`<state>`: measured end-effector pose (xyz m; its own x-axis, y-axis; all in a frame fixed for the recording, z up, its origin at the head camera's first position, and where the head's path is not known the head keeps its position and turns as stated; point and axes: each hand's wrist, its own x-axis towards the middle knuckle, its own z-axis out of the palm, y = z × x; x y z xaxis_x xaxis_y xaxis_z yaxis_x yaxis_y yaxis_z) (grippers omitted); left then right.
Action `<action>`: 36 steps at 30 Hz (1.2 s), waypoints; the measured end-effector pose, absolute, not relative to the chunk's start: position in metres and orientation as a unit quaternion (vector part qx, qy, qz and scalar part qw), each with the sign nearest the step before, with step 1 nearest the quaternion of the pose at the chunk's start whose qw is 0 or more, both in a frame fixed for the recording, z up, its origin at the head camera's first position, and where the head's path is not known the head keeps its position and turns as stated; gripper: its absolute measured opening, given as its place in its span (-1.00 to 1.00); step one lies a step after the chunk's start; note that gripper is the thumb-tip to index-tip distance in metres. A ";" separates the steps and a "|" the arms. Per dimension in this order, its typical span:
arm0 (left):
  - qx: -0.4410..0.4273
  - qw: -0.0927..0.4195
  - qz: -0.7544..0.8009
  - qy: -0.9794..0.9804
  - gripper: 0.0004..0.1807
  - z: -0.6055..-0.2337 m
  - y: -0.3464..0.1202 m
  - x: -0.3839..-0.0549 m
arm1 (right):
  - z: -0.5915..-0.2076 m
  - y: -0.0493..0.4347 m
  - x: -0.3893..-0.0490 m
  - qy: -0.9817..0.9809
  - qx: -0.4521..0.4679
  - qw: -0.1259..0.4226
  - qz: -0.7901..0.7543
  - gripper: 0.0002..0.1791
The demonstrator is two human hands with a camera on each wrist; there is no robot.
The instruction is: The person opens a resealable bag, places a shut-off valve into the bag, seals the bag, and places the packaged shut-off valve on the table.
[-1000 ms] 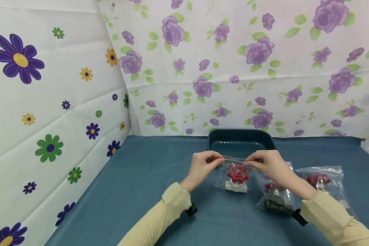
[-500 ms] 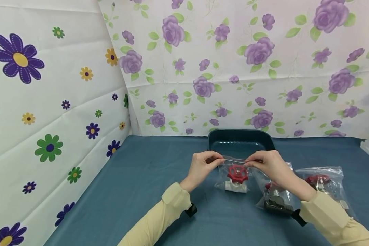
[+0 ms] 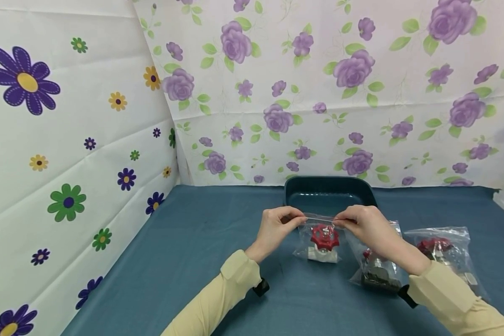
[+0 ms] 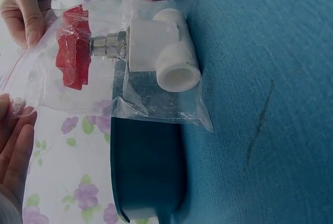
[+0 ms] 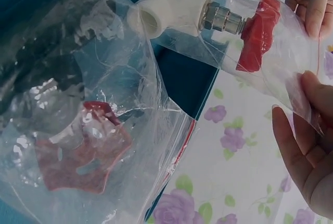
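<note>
A clear zip bag (image 3: 302,249) stands upright on the blue cloth, its top edge stretched between two hands. Inside it is a valve (image 4: 151,44) with a red handwheel (image 3: 325,237), a metal stem and a white T-shaped body (image 5: 179,5). My left hand (image 3: 277,228) pinches the top left corner between thumb and fingers. At the top right corner, my right hand (image 3: 369,226) pinches the zip strip with thumb and forefinger. A red line runs along the strip in both wrist views.
A dark teal tray (image 3: 329,181) stands behind the bag, against the flowered backdrop. To the right, partly under my right forearm, lies a second bag (image 3: 378,275) with a dark-bodied valve. Farther right is a third bag (image 3: 458,238) with another red-wheeled valve.
Both hands stay almost still at the bag's top edge. The right hand's fingers have shifted very slightly along the strip.
</note>
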<state>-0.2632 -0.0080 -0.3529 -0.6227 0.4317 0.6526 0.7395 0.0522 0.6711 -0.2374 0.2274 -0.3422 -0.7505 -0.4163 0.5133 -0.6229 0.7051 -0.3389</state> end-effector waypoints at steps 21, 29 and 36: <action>-0.410 0.146 -0.547 -0.715 -0.94 -0.353 -0.007 -0.264 | -0.341 0.229 -0.238 -0.890 0.301 0.213 0.267 -0.87; -0.408 0.146 -0.546 -0.717 -0.94 -0.353 -0.008 -0.263 | -0.340 0.229 -0.238 -0.899 0.259 0.157 0.316 -0.91; -0.411 0.144 -0.554 -0.710 -0.94 -0.353 -0.007 -0.264 | -0.338 0.229 -0.238 -0.900 0.253 0.141 0.325 -0.91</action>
<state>-0.2640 -0.0074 -0.3532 -0.6213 0.4243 0.6588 0.7422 0.0491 0.6684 -0.2377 0.2294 -0.3375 -0.8323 -0.3636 0.4184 -0.5469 0.6615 -0.5130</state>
